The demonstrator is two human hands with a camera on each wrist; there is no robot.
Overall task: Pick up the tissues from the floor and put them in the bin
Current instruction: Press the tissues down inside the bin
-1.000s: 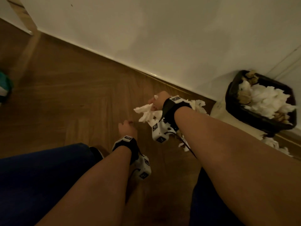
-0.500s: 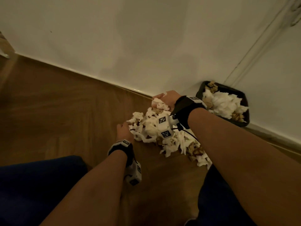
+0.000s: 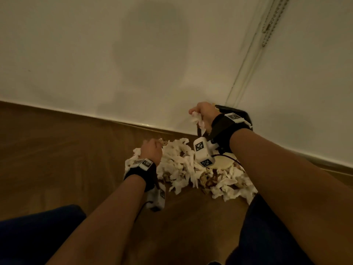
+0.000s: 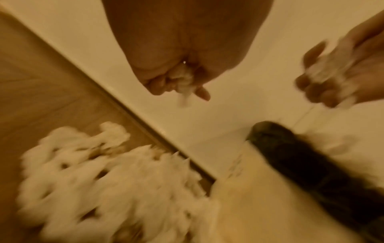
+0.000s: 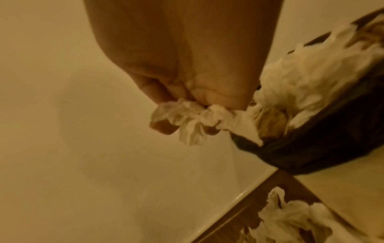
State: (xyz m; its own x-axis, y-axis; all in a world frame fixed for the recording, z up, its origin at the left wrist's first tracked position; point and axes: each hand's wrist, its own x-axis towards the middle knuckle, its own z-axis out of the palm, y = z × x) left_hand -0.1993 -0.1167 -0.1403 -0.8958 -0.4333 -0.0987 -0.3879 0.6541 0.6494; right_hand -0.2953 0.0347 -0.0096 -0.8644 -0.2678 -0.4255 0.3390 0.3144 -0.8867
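Note:
A heap of crumpled white and brownish tissues lies on the wooden floor by the wall. My left hand sits on the heap's left side, fingers curled round a small wad of tissue. My right hand is lifted above the heap and grips a crumpled tissue beside the bin. The bin has a black liner and is stuffed with tissues. In the head view my right wrist hides most of the bin.
A white wall with a skirting board runs close behind the heap. A vertical moulding rises behind the bin. My knees in dark blue frame the bare floor in front.
My right hand has risen from the heap towards the bin with a tissue in it. My left hand has moved forward onto the heap and closed on tissue. The head view swung right.

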